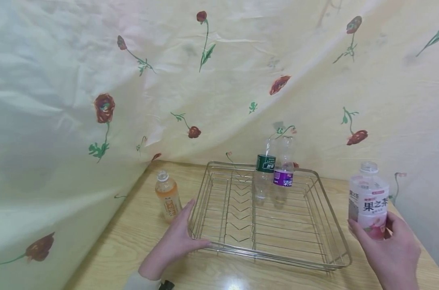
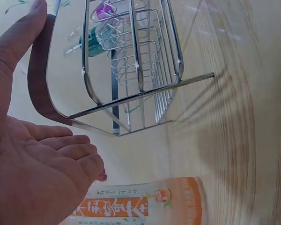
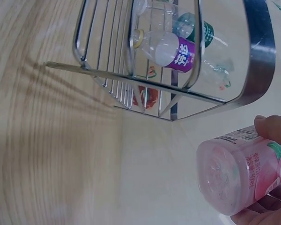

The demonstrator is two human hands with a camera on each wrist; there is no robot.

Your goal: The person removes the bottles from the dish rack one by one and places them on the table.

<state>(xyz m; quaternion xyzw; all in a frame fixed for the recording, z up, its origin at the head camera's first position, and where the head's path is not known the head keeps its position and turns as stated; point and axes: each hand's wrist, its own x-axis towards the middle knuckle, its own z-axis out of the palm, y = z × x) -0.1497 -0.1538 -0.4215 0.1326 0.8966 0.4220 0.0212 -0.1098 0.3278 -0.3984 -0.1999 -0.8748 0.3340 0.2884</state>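
My right hand (image 1: 395,251) grips the lower part of a peach fruit-tea bottle (image 1: 368,201), held upright to the right of the wire dish rack (image 1: 277,257). In the right wrist view the bottle's pink base (image 3: 220,178) shows, with thumb and fingers around its side. My left hand (image 1: 177,237) is at the rack's front left corner, thumb along the rim and the other fingers extended beside it. Two clear bottles without caps stand toward the rack's back: one with a green label (image 1: 266,164), the other with a purple label (image 1: 283,178).
An orange-labelled tea bottle (image 1: 167,197) stands on the wooden table (image 1: 125,229) left of the rack, close to my left hand. Flower-patterned cloth (image 1: 223,96) hangs behind the table and along its left side.
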